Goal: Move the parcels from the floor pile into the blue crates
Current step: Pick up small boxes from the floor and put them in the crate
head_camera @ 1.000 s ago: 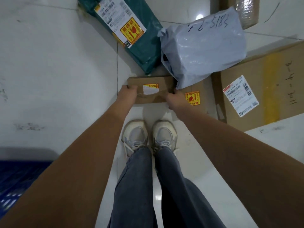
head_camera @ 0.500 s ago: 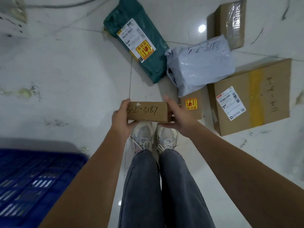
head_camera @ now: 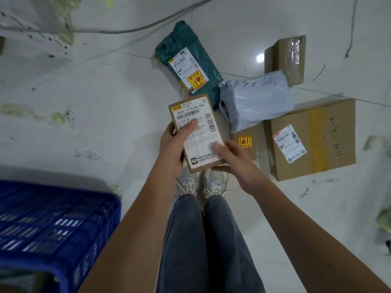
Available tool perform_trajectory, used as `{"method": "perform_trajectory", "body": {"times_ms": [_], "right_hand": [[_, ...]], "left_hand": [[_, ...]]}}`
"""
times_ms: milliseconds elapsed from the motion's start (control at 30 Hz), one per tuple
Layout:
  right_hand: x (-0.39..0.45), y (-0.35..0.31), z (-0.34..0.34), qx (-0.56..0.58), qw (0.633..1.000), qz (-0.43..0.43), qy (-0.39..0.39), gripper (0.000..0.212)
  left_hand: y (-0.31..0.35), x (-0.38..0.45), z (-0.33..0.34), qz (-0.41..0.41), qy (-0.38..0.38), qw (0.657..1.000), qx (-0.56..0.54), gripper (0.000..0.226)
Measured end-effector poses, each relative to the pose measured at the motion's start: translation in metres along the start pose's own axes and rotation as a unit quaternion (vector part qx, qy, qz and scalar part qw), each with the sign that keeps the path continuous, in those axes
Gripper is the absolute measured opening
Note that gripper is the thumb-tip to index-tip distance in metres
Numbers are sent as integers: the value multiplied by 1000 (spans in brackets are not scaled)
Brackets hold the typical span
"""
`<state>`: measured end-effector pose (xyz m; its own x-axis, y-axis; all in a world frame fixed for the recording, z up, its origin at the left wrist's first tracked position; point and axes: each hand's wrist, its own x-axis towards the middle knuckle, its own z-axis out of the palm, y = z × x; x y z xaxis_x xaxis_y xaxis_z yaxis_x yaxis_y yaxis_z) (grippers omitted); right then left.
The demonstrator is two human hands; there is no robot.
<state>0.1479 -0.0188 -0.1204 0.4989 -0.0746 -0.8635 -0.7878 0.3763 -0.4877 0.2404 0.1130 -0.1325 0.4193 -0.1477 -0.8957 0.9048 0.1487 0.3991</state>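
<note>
We hold a small cardboard box (head_camera: 195, 132) in both hands, lifted clear of the floor above our shoes (head_camera: 202, 183), its white shipping label facing up. Our left hand (head_camera: 172, 144) grips its left edge, thumb curled over the label and fingers hidden beneath. Our right hand (head_camera: 234, 159) grips the near right corner, thumb pressed on the label, fingers underneath. The box is tilted, its far end pointing to about 11 o'clock.

From the held box, the rest of the pile lies on the floor between 12 and 3 o'clock. At 12 o'clock lies a green mailer bag (head_camera: 188, 60) with a white label and a yellow and red sticker, its near end just behind the held box. At 2 o'clock a grey plastic bag (head_camera: 256, 100) with handwritten numbers rests partly on a low brown box (head_camera: 247, 140) that bears a yellow sticker. Touching that box, at 3 o'clock, sits a large cardboard box (head_camera: 325, 132) with a yellow tape stripe, a white label and handwriting. Beyond the grey bag, at 1 o'clock, stands a taped brown box (head_camera: 285, 58), just beside the bag.

A blue crate (head_camera: 53, 225) with slotted walls stands at 8 o'clock, well apart from the pile. A grey cable (head_camera: 127, 29) runs across the pale tiled floor (head_camera: 105, 102) at 11 o'clock. Our jeans (head_camera: 203, 240) fill the lower middle of the view.
</note>
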Motion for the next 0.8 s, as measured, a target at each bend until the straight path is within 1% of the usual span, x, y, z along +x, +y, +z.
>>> {"method": "perform_trajectory", "body": {"times_ms": [67, 133, 233, 300, 367, 467, 567, 633, 700, 800], "right_hand": [[-4, -2, -2, 22, 1000, 13, -4, 31], [-8, -7, 0, 5, 1000, 2, -9, 24], [-15, -18, 7, -20, 1000, -10, -13, 21], [-18, -27, 13, -27, 999, -16, -13, 19], [-22, -38, 24, -51, 998, -29, -18, 18], [-35, -54, 48, -103, 992, -37, -58, 23], [-52, -67, 82, -157, 982, -39, -95, 25], [-63, -72, 109, -195, 973, -38, -119, 30], [-74, -74, 140, -238, 959, -38, -148, 34], [-88, -67, 186, -285, 938, -45, -190, 24]], "left_hand": [[1, -4, -6, 2, -51, 997, 54, 31], [2, -10, -12, -5, -82, 991, 105, 33], [7, -23, -24, -15, -86, 989, 121, 31], [8, -36, -34, 1, -79, 988, 131, 33], [9, -54, -44, 34, -63, 987, 141, 36], [14, -83, -63, 76, -21, 987, 140, 43], [30, -116, -89, 89, 7, 988, 128, 44], [39, -139, -110, 96, 27, 988, 115, 44], [43, -161, -132, 107, 62, 987, 104, 45], [38, -186, -164, 124, 125, 982, 72, 45]]}}
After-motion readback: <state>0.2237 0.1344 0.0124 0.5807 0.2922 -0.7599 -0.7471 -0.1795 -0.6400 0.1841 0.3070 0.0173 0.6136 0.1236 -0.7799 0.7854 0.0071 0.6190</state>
